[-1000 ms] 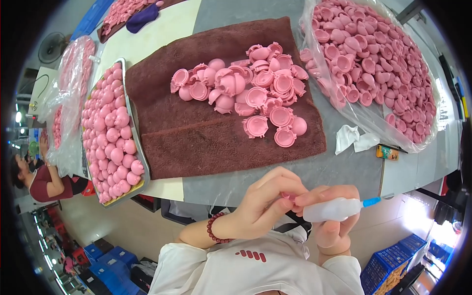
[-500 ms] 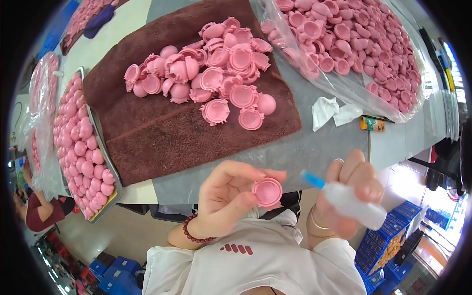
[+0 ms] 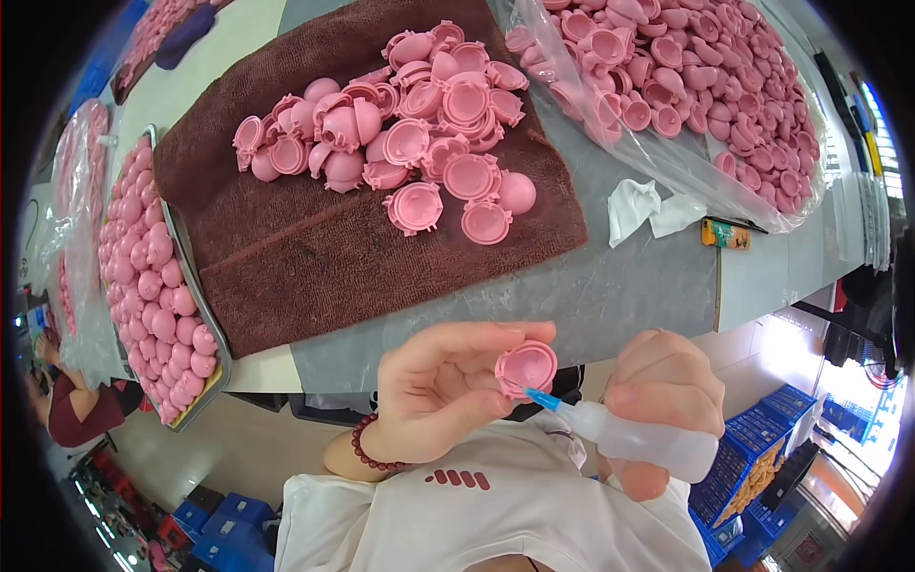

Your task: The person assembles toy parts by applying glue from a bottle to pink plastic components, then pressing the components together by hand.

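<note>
Grey covering lies over the work table (image 3: 629,286), with a brown towel (image 3: 362,238) spread across its middle. A loose heap of pink plastic shells (image 3: 410,143) sits on the far half of the towel. At the right, a clear plastic bag (image 3: 705,86) lies open on the table, filled with more pink shells. At the left, a metal tray (image 3: 195,315) holds rows of pink rounded pieces, with another clear bag (image 3: 71,191) of pink parts just beyond it. Two crumpled white wipes (image 3: 648,210) lie on the grey covering between towel and bag; a small orange rectangular item (image 3: 726,234) lies just beside them near the table edge. Blue crates (image 3: 753,458) stand on the floor at lower right.

The left hand (image 3: 443,386) is curled, thumb and fingertips pinching a single pink shell (image 3: 526,368), cavity facing the person, held below the table edge in front of the white shirt. The right hand (image 3: 662,405) is closed around a translucent squeeze bottle (image 3: 643,440); its blue nozzle (image 3: 541,399) touches the shell's lower rim.
</note>
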`<action>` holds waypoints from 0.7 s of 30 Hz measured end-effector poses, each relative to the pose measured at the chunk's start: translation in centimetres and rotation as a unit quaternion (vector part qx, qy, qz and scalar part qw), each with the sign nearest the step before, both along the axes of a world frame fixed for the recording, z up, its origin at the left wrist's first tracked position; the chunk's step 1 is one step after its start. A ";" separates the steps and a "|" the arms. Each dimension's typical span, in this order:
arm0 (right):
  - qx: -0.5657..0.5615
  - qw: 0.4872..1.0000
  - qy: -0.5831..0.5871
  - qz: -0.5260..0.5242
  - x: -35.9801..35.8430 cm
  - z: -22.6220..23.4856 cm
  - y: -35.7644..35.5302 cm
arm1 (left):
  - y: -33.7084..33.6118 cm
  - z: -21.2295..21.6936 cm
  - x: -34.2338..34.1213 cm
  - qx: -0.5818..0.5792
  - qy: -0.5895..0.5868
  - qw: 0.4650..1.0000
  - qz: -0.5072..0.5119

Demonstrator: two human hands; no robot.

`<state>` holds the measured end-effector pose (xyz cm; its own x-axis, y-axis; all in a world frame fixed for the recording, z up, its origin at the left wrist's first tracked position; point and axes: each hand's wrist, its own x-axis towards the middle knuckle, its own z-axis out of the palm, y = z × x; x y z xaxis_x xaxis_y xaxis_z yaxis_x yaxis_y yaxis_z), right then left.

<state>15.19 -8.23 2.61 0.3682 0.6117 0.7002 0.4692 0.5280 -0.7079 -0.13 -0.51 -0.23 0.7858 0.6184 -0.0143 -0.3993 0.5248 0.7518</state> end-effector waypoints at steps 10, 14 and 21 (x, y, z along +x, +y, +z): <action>0.013 1.000 0.024 -0.003 0.0 -0.4 0.1 | 0.0 0.5 -0.1 -0.005 0.002 1.000 0.011; 0.029 0.999 0.043 0.004 0.3 -0.4 -0.2 | 0.1 0.4 0.0 0.000 -0.010 1.000 -0.002; 0.003 1.000 0.016 0.007 0.3 -0.2 -0.2 | 0.7 0.6 -0.1 0.188 0.023 0.980 0.056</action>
